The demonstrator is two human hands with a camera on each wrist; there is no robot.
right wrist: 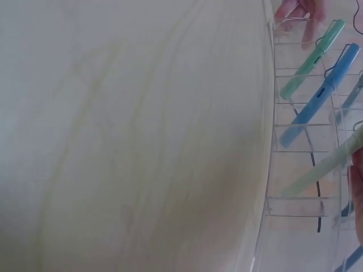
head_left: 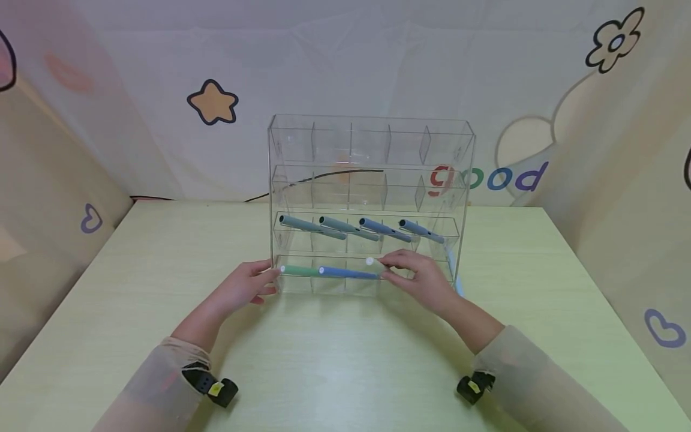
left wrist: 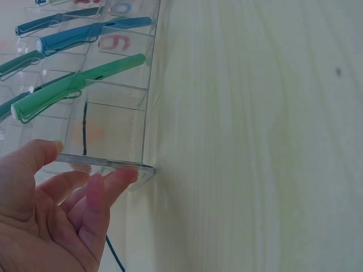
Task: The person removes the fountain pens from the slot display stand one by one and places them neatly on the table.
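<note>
A clear acrylic pen rack [head_left: 269, 186] with stacked rows of compartments stands on the table. My left hand [head_left: 251, 285] holds its lower left side edge, thumb and fingers on the panel in the left wrist view. With thumb and fingers, my right hand [head_left: 418, 276] pinches a pale whitish-green pen [right wrist: 320, 171], which slants into the bottom row. To its left in that row lie a green pen [head_left: 299, 271] and a blue pen [head_left: 348, 273], side by side. The right wrist view cuts off most of the right hand.
In the row above lie several blue and teal pens, among them a teal pen [head_left: 310, 227] and a dark blue pen [head_left: 385, 230]. A printed cloth backdrop [head_left: 162, 150] rises behind the pale wooden table [head_left: 335, 372].
</note>
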